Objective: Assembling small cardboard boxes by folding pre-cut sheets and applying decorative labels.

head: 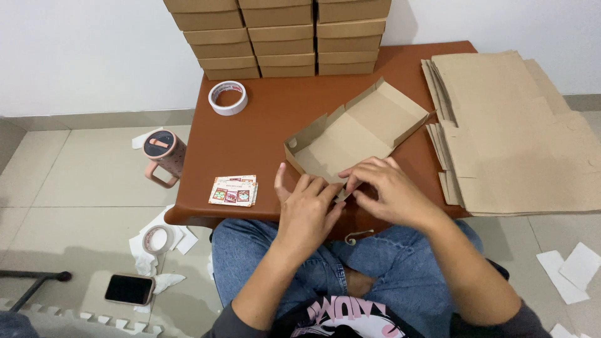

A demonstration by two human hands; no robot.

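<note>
Pressing the near flap of the half-folded cardboard box, your left hand and right hand both pinch its front edge on the brown table. Sticker sheets lie left, white tape roll beyond, folded boxes stacked behind, flat blanks right.

A single view comes from a camera worn on the head of a seated person; it looks steeply down and forward over the lap at a low brown tabletop, near enough that the forearms enter from the bottom edge; the far side of the picture reaches a white wall behind the tabletop; tiled floor shows on both sides; no second view shares the scene.
</note>
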